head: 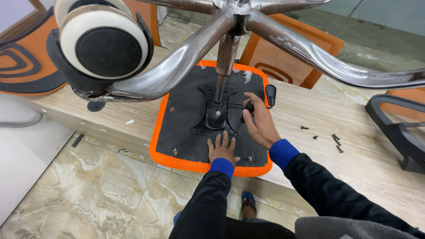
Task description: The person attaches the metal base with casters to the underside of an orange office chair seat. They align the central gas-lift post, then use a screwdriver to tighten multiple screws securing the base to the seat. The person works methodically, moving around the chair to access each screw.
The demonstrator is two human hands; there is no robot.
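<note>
An upside-down office chair seat [186,108], black underneath with an orange mesh edge, lies on a low wooden platform [372,168]. A chrome gas column [225,57] rises from its black mounting plate [214,117] to a worn chrome star base [283,35] with a white-and-black caster [104,42] close to the camera. My left hand [222,149] presses flat on the seat's near edge, fingers spread. My right hand [259,124] grips a black tool handle [249,107] beside the mounting plate.
Several black screws [330,138] lie loose on the platform to the right. Orange mesh chair parts [287,62] lean behind, another [24,66] at far left. A black armrest frame [398,128] sits at right. Marble floor tiles [88,194] lie below; my foot in a sandal [249,204] shows.
</note>
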